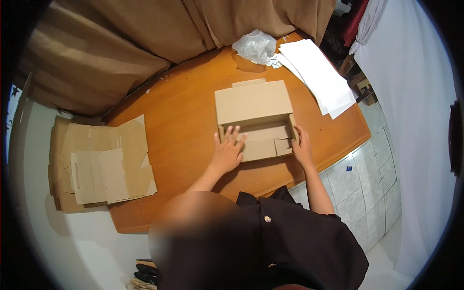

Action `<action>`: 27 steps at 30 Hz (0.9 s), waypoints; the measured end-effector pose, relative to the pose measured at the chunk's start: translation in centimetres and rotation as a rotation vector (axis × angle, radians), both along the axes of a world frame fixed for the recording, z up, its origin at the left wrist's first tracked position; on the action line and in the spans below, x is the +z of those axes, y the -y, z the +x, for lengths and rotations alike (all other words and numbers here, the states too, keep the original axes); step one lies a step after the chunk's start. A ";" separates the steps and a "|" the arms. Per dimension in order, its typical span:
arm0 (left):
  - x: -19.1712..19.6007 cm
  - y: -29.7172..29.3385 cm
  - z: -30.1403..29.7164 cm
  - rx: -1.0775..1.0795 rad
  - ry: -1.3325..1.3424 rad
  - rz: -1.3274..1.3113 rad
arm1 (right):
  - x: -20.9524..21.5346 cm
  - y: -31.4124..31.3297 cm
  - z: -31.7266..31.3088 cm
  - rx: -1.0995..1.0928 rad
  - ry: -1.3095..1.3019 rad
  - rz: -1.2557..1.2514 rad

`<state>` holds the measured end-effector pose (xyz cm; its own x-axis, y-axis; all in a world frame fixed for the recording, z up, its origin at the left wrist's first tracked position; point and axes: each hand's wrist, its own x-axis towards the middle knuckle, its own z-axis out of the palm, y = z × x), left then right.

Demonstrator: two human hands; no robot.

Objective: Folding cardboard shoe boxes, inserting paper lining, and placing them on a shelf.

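one open brown cardboard box (253,102) on the worktop (181,125): left hand (227,153), fingers splayed and released, over its left end; right hand (303,149), fingers curved at its right wall, cannot tell whether grasping.

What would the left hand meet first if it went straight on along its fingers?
Probably the open box lid, just ahead of the left hand; depth there is hard to judge.
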<state>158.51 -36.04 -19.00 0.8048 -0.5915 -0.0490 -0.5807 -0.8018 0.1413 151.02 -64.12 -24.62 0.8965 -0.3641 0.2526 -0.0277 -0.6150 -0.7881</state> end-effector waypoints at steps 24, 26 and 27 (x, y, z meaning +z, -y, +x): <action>-7.4 8.4 2.6 -0.333 -0.511 0.212 | -0.6 15.8 6.5 0.039 -0.043 0.175; -7.7 8.1 2.2 -0.334 -0.480 0.220 | -2.0 17.6 7.7 -0.088 -0.106 -0.311; -7.8 8.1 2.2 -0.344 -0.453 0.229 | -2.3 17.8 8.3 -0.080 -0.102 -0.311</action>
<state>160.73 -44.14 -26.80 0.4389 -0.7479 -0.4980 -0.7339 -0.6182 0.2814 159.32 -81.90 -26.94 0.8943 -0.3543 0.2732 -0.1548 -0.8179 -0.5541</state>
